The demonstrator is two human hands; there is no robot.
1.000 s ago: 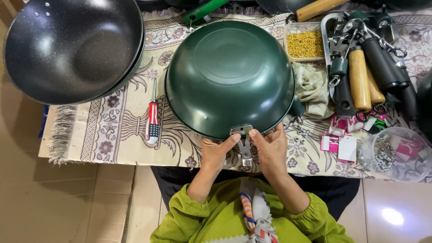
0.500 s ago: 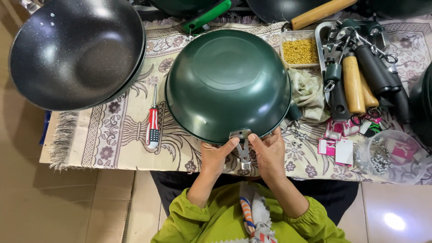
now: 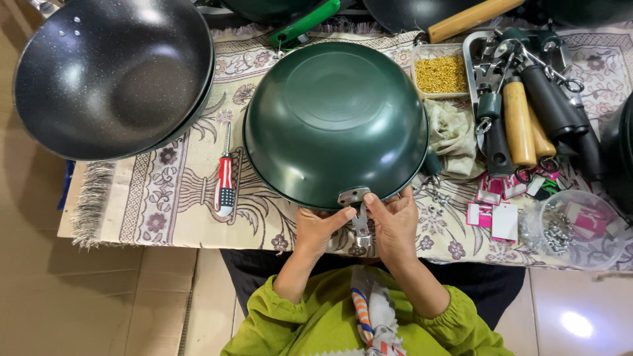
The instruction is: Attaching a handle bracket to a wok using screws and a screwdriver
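Upside down on the patterned cloth, base up so its rim bracket faces the person, the dark green metal wok (image 3: pixel 336 122) has its grey metal handle bracket (image 3: pixel 356 211) pinched between the left hand (image 3: pixel 318 227) and right hand (image 3: pixel 394 224), steadying it against the rim.

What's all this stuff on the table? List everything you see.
Green wok: one, upside down, centre.
Metal handle bracket: one, silver, at the wok's near rim.
Black woks: stacked, speckled, upper left.
Screwdriver: one, red striped grip, left of green wok.
Tray of brass bits: one, yellow, upper right.
Handles: several, black and wooden, right.
Cloth: one, pale, beside wok.
Clear tub: one, lower right.
Left hand, right hand: on the bracket.
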